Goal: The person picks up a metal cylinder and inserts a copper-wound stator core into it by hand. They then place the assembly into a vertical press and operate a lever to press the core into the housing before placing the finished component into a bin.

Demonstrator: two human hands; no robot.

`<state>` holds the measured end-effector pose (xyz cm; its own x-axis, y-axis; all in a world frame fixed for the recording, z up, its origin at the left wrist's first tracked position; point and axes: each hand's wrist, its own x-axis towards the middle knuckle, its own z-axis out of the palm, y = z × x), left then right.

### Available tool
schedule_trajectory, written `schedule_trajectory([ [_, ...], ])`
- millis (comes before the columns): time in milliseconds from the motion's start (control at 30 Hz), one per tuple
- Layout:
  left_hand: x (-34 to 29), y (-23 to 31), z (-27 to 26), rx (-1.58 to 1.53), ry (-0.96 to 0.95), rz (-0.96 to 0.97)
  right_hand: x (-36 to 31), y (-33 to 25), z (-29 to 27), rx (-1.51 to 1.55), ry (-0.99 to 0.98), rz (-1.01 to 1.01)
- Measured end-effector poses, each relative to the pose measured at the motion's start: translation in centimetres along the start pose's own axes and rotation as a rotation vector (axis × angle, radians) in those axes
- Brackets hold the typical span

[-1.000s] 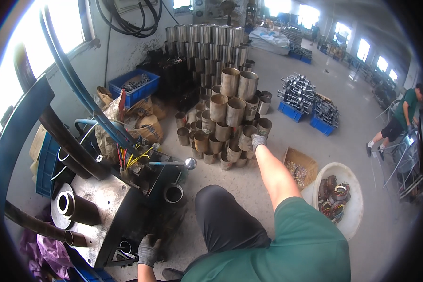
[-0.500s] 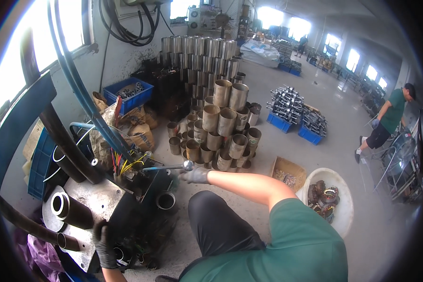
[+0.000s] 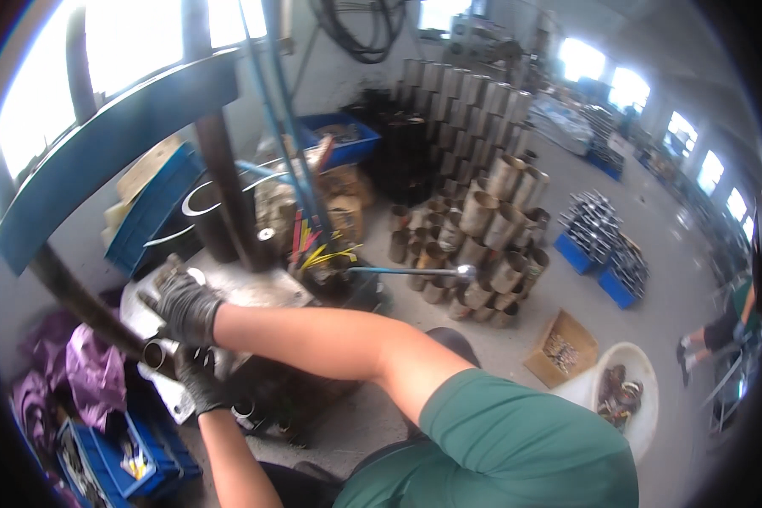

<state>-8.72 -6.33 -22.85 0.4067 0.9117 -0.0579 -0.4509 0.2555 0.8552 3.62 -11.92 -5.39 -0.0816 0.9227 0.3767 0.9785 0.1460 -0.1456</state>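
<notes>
My right hand point(image 3: 184, 305), in a black glove, reaches across my body to the left and closes on a short metal tube point(image 3: 171, 273) lying on the grey machine plate point(image 3: 254, 288). Just below it my left hand point(image 3: 199, 383), also gloved, curls at the plate's front edge beside a dark round tube end point(image 3: 154, 354). Whether the left hand grips anything is hidden. A thick dark bar point(image 3: 76, 296) slants past both hands.
A blue lever with a shiny ball knob point(image 3: 464, 271) sticks out to the right. Behind it stands a pile of metal tubes point(image 3: 483, 224). A cardboard box point(image 3: 559, 347), a white tub point(image 3: 631, 398), blue crates point(image 3: 110, 457) and purple cloth point(image 3: 85, 364) lie around. A person point(image 3: 728, 326) stands at far right.
My right hand came back from the tube pile, passed the lever knob and now sits far left on the machine plate. My left hand rose to the plate's front edge.
</notes>
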Motion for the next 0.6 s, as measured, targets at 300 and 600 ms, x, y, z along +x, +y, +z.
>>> schedule_trajectory([
  [300, -1.5, 1.7, 2.5, -0.164, 0.198, -0.1, 5.5, 0.2, 0.1, -0.208, 0.039, 0.175],
  [600, -2.4, 2.1, 3.5, -0.154, 0.191, -0.095, 5.2, -1.7, -0.8, -0.219, -0.357, 0.332],
])
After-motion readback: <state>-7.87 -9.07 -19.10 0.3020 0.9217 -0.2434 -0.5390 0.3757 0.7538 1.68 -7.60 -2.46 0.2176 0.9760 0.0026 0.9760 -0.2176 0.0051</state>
